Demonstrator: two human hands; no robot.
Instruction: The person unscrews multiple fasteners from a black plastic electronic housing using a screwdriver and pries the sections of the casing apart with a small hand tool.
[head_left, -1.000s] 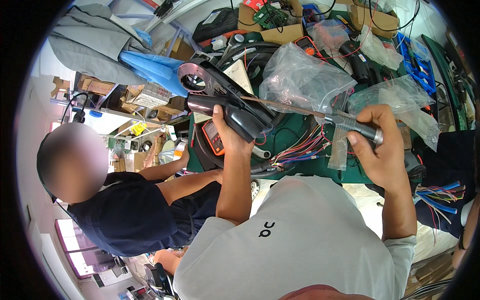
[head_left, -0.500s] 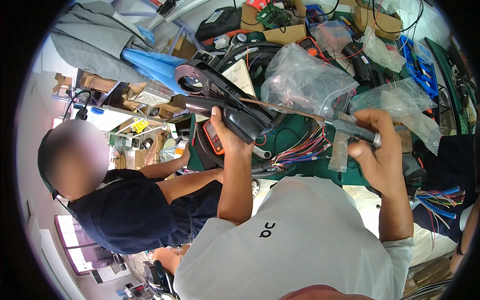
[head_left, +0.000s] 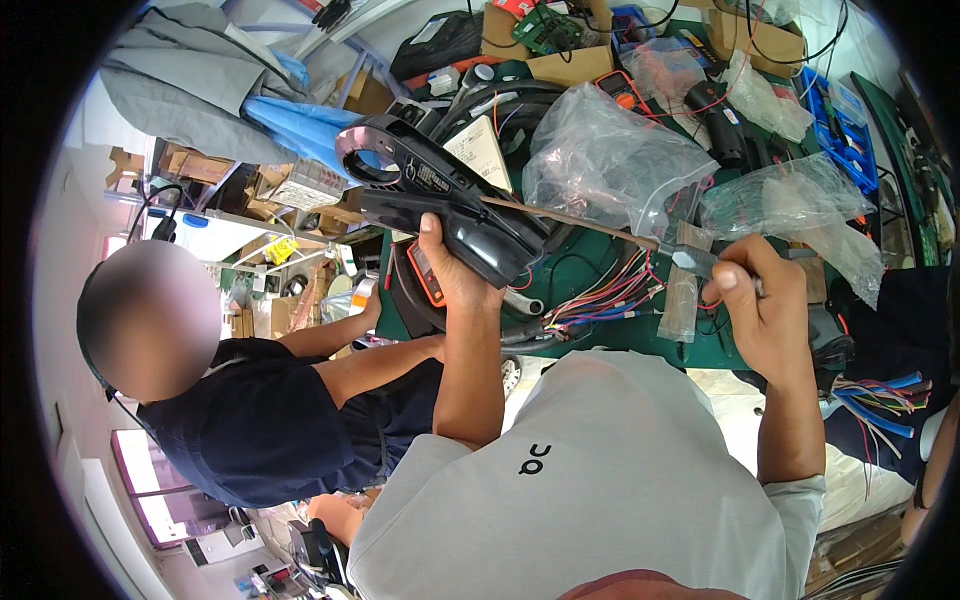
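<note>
My left hand (head_left: 466, 276) is closed round the underside of a black plastic housing (head_left: 487, 243), its thumb along the near face. The housing is long and tilted, with a round ring opening at its far left end. A long-shafted screwdriver (head_left: 692, 259) with a grey handle is in my right hand (head_left: 768, 315), whose fingers pinch the handle's rear end. The screwdriver's shaft points left and its tip meets the housing's right side; the tip itself is hidden. Below the shaft, a cable's bundle of coloured wires (head_left: 605, 300) lies on the green bench.
Clear plastic bags (head_left: 610, 165) lie behind the screwdriver. An orange multimeter (head_left: 427, 272) sits beside my left wrist. A notepad (head_left: 481, 155), cardboard boxes (head_left: 570, 68) and blue bins (head_left: 840, 135) crowd the back. A person (head_left: 270, 410) in dark clothes is close on my left.
My right hand's grip has shifted to the screwdriver's rear end, with the fingers curled differently and more of the handle showing. The housing has tilted slightly in my left hand.
</note>
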